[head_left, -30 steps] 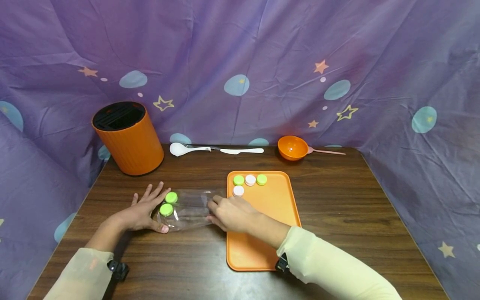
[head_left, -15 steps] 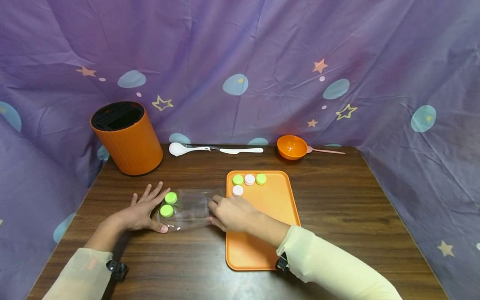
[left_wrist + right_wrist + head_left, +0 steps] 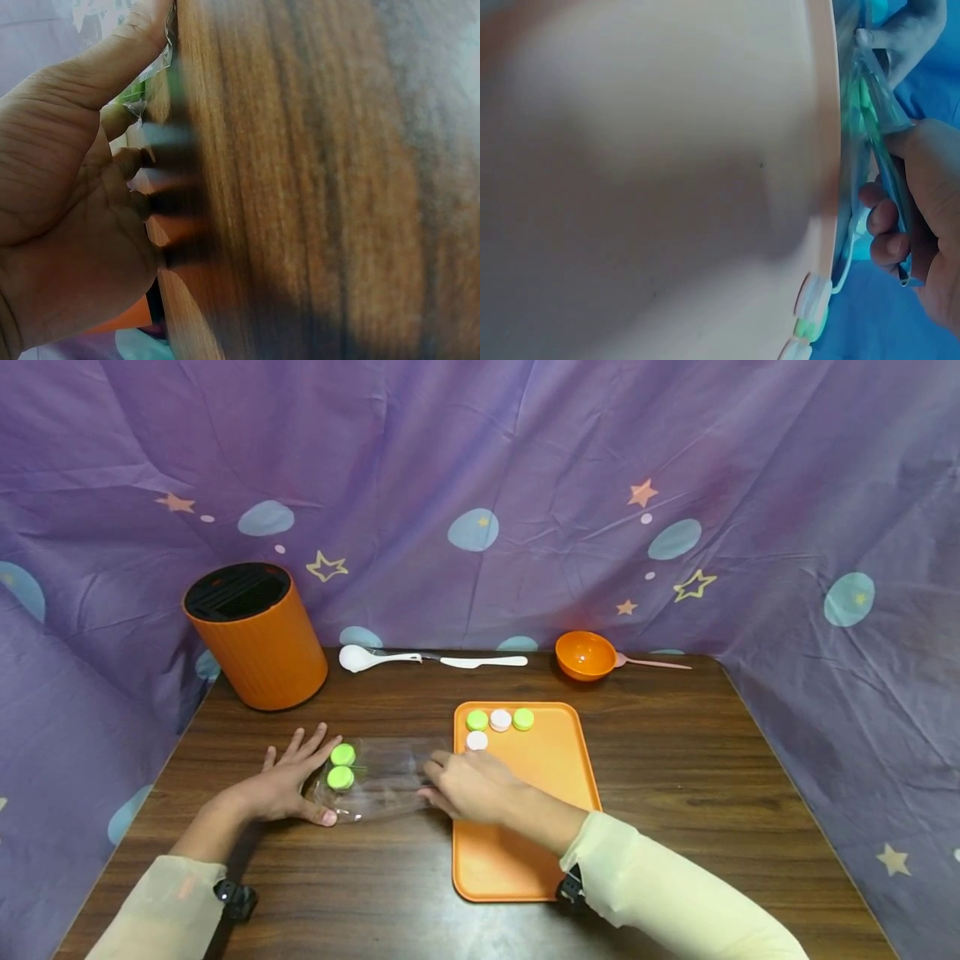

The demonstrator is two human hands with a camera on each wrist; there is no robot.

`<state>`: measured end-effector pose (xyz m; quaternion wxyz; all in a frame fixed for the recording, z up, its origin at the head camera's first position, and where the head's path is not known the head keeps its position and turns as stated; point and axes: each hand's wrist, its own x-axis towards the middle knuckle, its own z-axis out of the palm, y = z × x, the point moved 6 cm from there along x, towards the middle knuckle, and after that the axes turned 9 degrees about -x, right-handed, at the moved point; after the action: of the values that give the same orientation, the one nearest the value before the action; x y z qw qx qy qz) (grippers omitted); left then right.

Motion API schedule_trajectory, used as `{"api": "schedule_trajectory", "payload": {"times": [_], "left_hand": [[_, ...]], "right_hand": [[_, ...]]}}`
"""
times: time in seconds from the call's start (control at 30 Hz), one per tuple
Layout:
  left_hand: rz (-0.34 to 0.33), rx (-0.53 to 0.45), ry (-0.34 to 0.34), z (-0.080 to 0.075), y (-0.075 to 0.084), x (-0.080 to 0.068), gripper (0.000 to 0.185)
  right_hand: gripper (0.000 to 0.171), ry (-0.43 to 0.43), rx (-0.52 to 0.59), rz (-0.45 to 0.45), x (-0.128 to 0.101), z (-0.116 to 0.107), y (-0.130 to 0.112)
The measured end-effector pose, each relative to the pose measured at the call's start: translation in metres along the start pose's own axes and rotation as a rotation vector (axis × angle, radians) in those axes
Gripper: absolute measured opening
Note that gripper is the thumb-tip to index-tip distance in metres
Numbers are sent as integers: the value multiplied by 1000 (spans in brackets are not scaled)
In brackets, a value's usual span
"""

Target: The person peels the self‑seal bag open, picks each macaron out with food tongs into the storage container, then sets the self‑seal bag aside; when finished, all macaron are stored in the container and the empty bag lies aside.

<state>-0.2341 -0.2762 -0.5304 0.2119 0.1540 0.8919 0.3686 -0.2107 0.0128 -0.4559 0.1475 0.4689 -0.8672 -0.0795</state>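
A clear plastic bag [image 3: 386,772] lies flat on the table with two light-green round discs [image 3: 341,777] inside its left end. My left hand [image 3: 288,781] rests beside that end, fingers spread, with thumb and index finger at the bag's edges. In the left wrist view, the thumb [image 3: 112,60] lies against the crinkled plastic. At the bag's right end, my right hand [image 3: 476,785] holds the edge of its mouth, above the orange tray's [image 3: 517,868] left rim. The right wrist view has the plastic between the thumb and curled fingers [image 3: 885,217].
Green and white discs [image 3: 500,720] sit in the tray's upper left corner. Along the back lie a white ladle [image 3: 358,658], a white knife [image 3: 480,662], an orange bowl [image 3: 585,656] and a pink utensil [image 3: 656,664]. An orange knife block [image 3: 262,643] stands back left.
Inside the bag, the lower green disc has shifted slightly up and right, closer to the other disc. My right hand has drawn back a little to the right. My left hand stays put.
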Motion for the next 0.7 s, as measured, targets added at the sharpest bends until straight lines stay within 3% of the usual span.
{"api": "schedule_trajectory", "payload": {"times": [0.7], "left_hand": [[-5,11,4,0,-7,1,139]], "right_hand": [[30,71,32,2,-31,-10,28]]}}
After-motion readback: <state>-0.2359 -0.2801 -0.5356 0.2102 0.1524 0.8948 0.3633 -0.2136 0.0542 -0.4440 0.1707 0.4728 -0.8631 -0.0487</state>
